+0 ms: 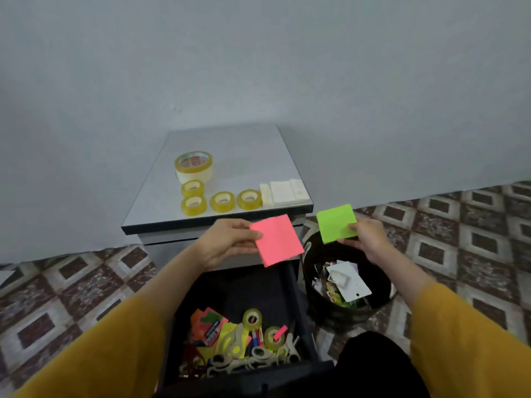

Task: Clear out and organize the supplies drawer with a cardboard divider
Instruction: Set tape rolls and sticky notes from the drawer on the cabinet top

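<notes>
**A:** What is being held?

**B:** A pink pad [277,239] of sticky notes is pinched at its left edge by the left hand [227,242], thumb on top. A green pad [336,222] is pinched at its lower right corner by the right hand [366,237]. Both pads are held in the air. The pink one is over the far end of the open drawer [298,297], and the green one is above the far rim of the bin [344,314].

**A:** Where should they be put?

**B:** Probably on the desk [230,150], where like things have been grouped: the tape rolls [222,201] in rows, with the white blocks [283,193] just beside them. The bare part behind those groups looks suitable.

**A:** How is that done well?

**B:** The pads should be laid flat and squared, one on the other, so that a third group is formed. The green pad should be carried clear of the bin first, since it could be lost among the rubbish if the pinch slipped.

**A:** And the drawer?

**B:** It is not yet cleared: more tape, scissors [232,340] and loose notes lie at its near end. No cardboard divider can be seen.
</notes>
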